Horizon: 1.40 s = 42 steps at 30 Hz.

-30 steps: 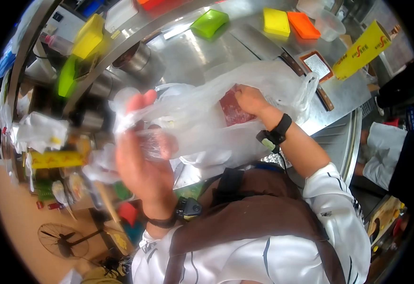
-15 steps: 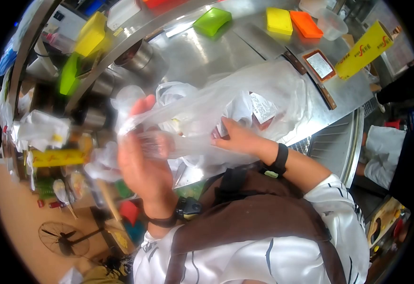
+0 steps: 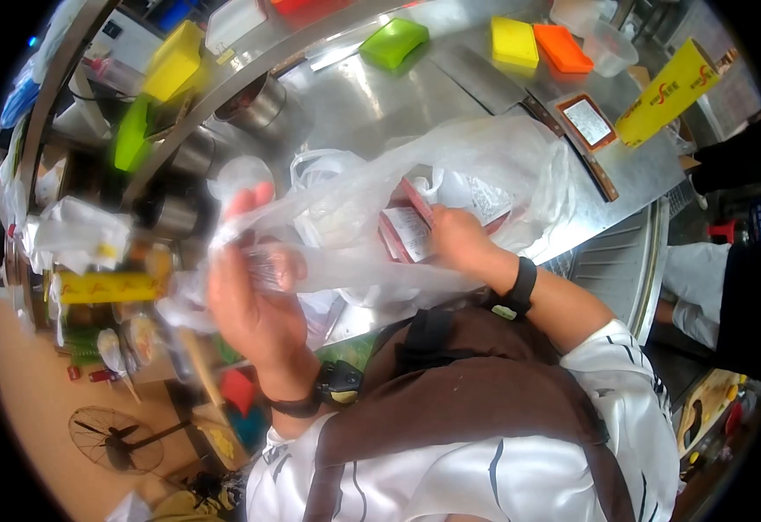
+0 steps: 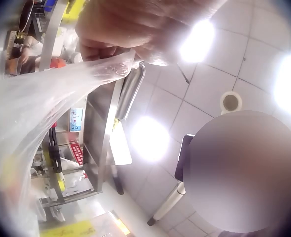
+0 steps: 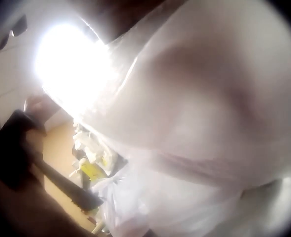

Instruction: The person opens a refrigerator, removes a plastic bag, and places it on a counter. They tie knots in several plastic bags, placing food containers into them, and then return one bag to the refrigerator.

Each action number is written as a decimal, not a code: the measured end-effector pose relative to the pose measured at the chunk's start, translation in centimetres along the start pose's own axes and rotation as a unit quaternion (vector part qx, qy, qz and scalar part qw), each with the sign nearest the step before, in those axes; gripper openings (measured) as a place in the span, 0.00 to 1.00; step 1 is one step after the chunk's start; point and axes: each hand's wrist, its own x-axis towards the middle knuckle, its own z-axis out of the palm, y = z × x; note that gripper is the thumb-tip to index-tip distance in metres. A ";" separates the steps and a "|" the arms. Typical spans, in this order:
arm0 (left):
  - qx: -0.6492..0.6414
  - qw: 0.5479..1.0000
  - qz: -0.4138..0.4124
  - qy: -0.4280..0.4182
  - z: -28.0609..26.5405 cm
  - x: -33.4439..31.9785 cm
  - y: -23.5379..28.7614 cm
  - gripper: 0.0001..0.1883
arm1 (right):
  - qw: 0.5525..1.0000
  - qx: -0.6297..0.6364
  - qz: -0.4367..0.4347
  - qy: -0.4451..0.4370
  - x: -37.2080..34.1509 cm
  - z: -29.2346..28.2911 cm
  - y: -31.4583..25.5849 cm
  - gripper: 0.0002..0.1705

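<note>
A large translucent plastic bag [image 3: 502, 148] lies over the metal counter, its near end gathered in the left hand [image 3: 254, 304]. In the left wrist view the fingers of the left hand [image 4: 130, 29] curl round the bunched plastic [image 4: 111, 69]. At the bag's middle the right hand [image 3: 467, 244] holds dark red packs with white labels [image 3: 408, 233]. Another labelled pack [image 3: 485, 202] lies beyond that hand, inside the bag. Blurred plastic [image 5: 195, 108] fills most of the right wrist view, hiding the right fingers.
A cleaver [image 3: 480, 78] and a knife [image 3: 596, 170] lie at the counter's far right, beside a labelled red pack [image 3: 587, 120] and a yellow roll [image 3: 667, 91]. Green [image 3: 393, 43], yellow [image 3: 514, 43] and orange trays [image 3: 563, 48] stand at the back. A sink drainboard [image 3: 611, 265] is at right.
The right hand went from one red pack to the left, down among the plastic, and now holds labelled packs raised at the bag's middle. The left hand keeps its grip, nearly still.
</note>
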 end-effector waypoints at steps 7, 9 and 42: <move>-0.055 0.998 0.008 -0.018 0.0 -0.1 -0.1 0.23 | 0.994 0.098 0.024 0.041 1.9 -0.6 6.2 0.17; -0.035 0.999 -0.003 -0.021 0.0 -0.3 -0.1 0.24 | 0.979 0.165 0.117 -0.015 2.5 -1.1 7.8 0.21; 0.211 0.950 -0.115 -0.198 1.7 -0.7 -9.1 0.33 | 0.710 0.703 -0.016 -0.042 -6.1 -7.3 4.9 0.31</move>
